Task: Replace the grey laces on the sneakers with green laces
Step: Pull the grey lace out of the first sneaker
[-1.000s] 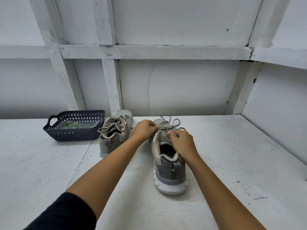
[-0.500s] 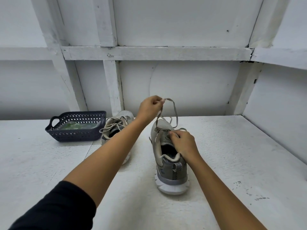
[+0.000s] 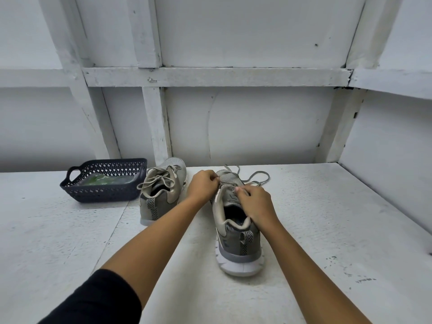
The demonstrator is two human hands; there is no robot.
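Observation:
Two grey sneakers stand heel-toward-me on a white table. On the right sneaker (image 3: 236, 239) the grey lace (image 3: 258, 177) is undone, its loose ends lying past the toe. My left hand (image 3: 202, 185) pinches the lace at the left side of the tongue. My right hand (image 3: 256, 205) rests over the tongue and pinches the lace on the right side. The left sneaker (image 3: 161, 190) still has its grey lace tied in a bow. Green laces in a clear packet (image 3: 102, 180) lie inside the basket.
A dark blue plastic basket (image 3: 102, 194) sits at the back left beside the left sneaker. The white table (image 3: 339, 230) meets a white panelled wall behind and a side wall at the right.
My left hand, which had pulled the lace up high above the shoe, has come back down to the tongue. The loose lace ends now lie beyond the toe. My right hand stayed put.

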